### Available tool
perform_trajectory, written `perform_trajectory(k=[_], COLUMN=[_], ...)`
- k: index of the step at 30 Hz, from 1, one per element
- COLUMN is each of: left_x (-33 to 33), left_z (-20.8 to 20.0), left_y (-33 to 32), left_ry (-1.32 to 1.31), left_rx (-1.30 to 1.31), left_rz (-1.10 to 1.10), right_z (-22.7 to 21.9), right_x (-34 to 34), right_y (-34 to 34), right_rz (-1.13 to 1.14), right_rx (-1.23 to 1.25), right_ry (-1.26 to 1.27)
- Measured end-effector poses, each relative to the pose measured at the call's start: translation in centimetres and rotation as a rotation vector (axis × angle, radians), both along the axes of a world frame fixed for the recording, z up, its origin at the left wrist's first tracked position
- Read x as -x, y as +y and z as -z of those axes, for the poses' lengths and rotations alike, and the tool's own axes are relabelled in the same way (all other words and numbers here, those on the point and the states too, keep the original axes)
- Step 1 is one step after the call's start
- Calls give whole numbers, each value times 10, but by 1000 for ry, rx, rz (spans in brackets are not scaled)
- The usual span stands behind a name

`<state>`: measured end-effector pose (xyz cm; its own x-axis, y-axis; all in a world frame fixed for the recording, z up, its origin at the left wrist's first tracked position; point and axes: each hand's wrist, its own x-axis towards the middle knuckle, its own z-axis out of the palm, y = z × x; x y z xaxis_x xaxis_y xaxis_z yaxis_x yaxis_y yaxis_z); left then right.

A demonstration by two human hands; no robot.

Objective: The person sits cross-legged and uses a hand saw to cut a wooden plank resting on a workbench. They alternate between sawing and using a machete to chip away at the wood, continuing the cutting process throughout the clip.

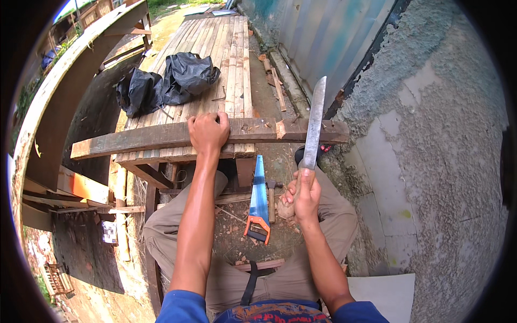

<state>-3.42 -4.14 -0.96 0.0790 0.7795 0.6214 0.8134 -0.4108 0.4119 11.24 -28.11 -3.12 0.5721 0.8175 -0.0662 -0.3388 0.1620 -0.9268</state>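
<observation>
A long dark wooden beam point(145, 136) lies crosswise over the near end of a slatted bench point(237, 59), both its ends jutting past the sides. My left hand point(209, 132) is closed over the beam's top edge, left of its middle. Raised in my right hand point(305, 195) is a machete point(316, 118) with a wooden handle; its blade points up and passes in front of the beam's right part. A pale chipped patch point(280, 129) shows on the beam between my left hand and the blade.
Between my legs on the ground are a handsaw point(259, 199) with an orange and black handle and a hammer point(272, 204). Black plastic bags point(188, 75) sit on the bench. A rough wall point(452, 161) stands close on the right; a wooden frame point(59, 81) curves along the left.
</observation>
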Motion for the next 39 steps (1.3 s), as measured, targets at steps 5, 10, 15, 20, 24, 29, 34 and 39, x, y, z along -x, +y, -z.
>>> perform_trajectory(k=[5, 10, 15, 20, 24, 29, 34, 39], left_x=[5, 3, 7, 4, 6, 5, 7, 5], left_z=[5, 6, 9, 7, 6, 10, 6, 7], left_y=[-3, -4, -2, -4, -4, -2, 0, -1], left_ry=[-17, -34, -4, -10, -13, -13, 5, 7], left_rx=[-4, -69, -38, -23, 12, -46, -51, -38], left_rz=[5, -7, -24, -30, -7, -12, -7, 0], right_z=[-4, 4, -18, -5, -18, -1, -19, 3], right_x=[-7, 4, -8, 5, -15, 5, 2, 15], right_y=[-4, -3, -8, 0, -8, -8, -8, -11], right_rz=[-203, -177, -160, -273, -175, -162, -140, -327], right_rx=[156, 166, 30, 261, 151, 121, 28, 213], right_ry=[11, -16, 79, 52, 6, 20, 65, -75])
